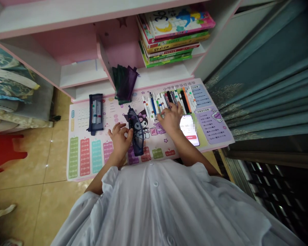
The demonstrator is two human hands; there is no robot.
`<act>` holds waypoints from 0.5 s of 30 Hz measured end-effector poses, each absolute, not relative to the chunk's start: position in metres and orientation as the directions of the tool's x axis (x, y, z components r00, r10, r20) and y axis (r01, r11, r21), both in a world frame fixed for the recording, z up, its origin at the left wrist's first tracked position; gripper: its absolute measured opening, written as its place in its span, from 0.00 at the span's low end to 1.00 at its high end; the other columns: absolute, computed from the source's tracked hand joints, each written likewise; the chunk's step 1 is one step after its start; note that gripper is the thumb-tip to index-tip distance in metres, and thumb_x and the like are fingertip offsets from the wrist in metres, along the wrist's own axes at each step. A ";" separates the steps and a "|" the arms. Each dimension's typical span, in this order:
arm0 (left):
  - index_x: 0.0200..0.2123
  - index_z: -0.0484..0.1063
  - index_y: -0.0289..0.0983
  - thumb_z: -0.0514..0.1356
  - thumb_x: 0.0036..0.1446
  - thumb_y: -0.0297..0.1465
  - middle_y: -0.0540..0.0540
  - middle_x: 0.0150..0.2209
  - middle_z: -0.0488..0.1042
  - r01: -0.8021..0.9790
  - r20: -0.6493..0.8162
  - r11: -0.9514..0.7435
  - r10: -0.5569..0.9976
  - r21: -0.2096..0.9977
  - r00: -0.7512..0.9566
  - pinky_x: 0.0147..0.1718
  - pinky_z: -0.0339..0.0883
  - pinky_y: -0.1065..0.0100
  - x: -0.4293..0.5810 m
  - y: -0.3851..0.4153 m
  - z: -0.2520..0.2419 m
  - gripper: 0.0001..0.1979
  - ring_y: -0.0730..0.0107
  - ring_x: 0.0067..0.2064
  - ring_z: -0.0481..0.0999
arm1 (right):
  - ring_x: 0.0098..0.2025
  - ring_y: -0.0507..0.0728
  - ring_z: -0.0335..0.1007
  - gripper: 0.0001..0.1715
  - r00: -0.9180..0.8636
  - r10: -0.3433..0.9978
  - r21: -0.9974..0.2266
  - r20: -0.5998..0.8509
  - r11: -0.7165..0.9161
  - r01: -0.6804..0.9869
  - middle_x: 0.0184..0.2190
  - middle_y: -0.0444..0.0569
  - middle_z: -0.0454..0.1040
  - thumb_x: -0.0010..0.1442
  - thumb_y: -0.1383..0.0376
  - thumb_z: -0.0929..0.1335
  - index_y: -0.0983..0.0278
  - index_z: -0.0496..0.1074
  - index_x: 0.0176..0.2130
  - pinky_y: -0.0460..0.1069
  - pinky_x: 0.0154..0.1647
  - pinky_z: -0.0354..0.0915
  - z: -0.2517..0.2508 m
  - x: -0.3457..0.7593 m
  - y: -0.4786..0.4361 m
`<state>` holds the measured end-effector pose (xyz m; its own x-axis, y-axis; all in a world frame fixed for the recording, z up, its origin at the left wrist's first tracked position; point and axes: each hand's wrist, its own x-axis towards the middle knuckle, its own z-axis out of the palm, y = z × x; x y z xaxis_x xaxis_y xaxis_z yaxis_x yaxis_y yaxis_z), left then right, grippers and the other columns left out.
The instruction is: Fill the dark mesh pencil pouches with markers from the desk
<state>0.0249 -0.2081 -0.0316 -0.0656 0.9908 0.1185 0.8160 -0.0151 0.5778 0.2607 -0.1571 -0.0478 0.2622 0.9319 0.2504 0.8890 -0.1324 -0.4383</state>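
My left hand [120, 139] pinches the left edge of a dark blue mesh zip pouch [138, 138] between thumb and fingers. The pouch lies lengthwise in front of me and looks flat. My right hand [172, 119] reaches over a row of markers and pens [156, 104], its fingers apart and their tips touching the pens. No pen is visibly lifted. Beside my left hand, a second dark blue mesh pouch [99, 124] has several white markers inside. Dark green and purple mesh pouches [127, 83] lie in a pile at the back of the desk.
A phone [192, 138] showing a timer lies right of my right wrist. The printed desk mat [86, 171] covers the desk. A shelf unit [82, 73] rises behind, holding stacked books [169, 51]. Blue curtains [277, 78] hang at the right; a red stool [6, 150] stands left.
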 end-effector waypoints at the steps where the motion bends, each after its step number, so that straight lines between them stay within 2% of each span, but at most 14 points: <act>1: 0.25 0.71 0.39 0.61 0.59 0.34 0.41 0.51 0.78 0.816 0.120 -0.016 0.991 0.578 -0.066 0.64 0.45 0.31 0.025 -0.208 -0.032 0.11 0.50 0.64 0.67 | 0.71 0.74 0.45 0.10 0.265 0.938 -0.433 0.224 -0.148 0.889 0.61 0.60 0.67 0.58 0.61 0.70 0.66 0.79 0.32 0.70 0.67 0.48 -0.047 0.262 -0.157; 7: 0.26 0.71 0.39 0.61 0.60 0.35 0.41 0.51 0.77 0.813 0.120 -0.013 0.990 0.582 -0.070 0.64 0.45 0.31 0.024 -0.208 -0.033 0.10 0.50 0.64 0.67 | 0.72 0.75 0.43 0.11 0.261 0.961 -0.397 0.094 -0.204 0.895 0.63 0.60 0.65 0.58 0.60 0.71 0.66 0.80 0.32 0.70 0.68 0.46 -0.042 0.260 -0.159; 15: 0.26 0.72 0.39 0.62 0.59 0.34 0.41 0.51 0.78 0.818 0.115 -0.011 0.991 0.575 -0.068 0.64 0.45 0.31 0.025 -0.208 -0.031 0.10 0.50 0.64 0.67 | 0.72 0.76 0.42 0.13 0.207 0.973 -0.332 0.101 -0.164 0.929 0.65 0.62 0.63 0.58 0.59 0.71 0.66 0.79 0.39 0.73 0.67 0.45 -0.042 0.257 -0.150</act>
<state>0.0254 -0.2077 -0.0312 -0.0682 0.9910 0.1155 0.8179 -0.0107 0.5753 0.2571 -0.1503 -0.0420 0.2072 0.9731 0.1007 0.9291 -0.1635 -0.3318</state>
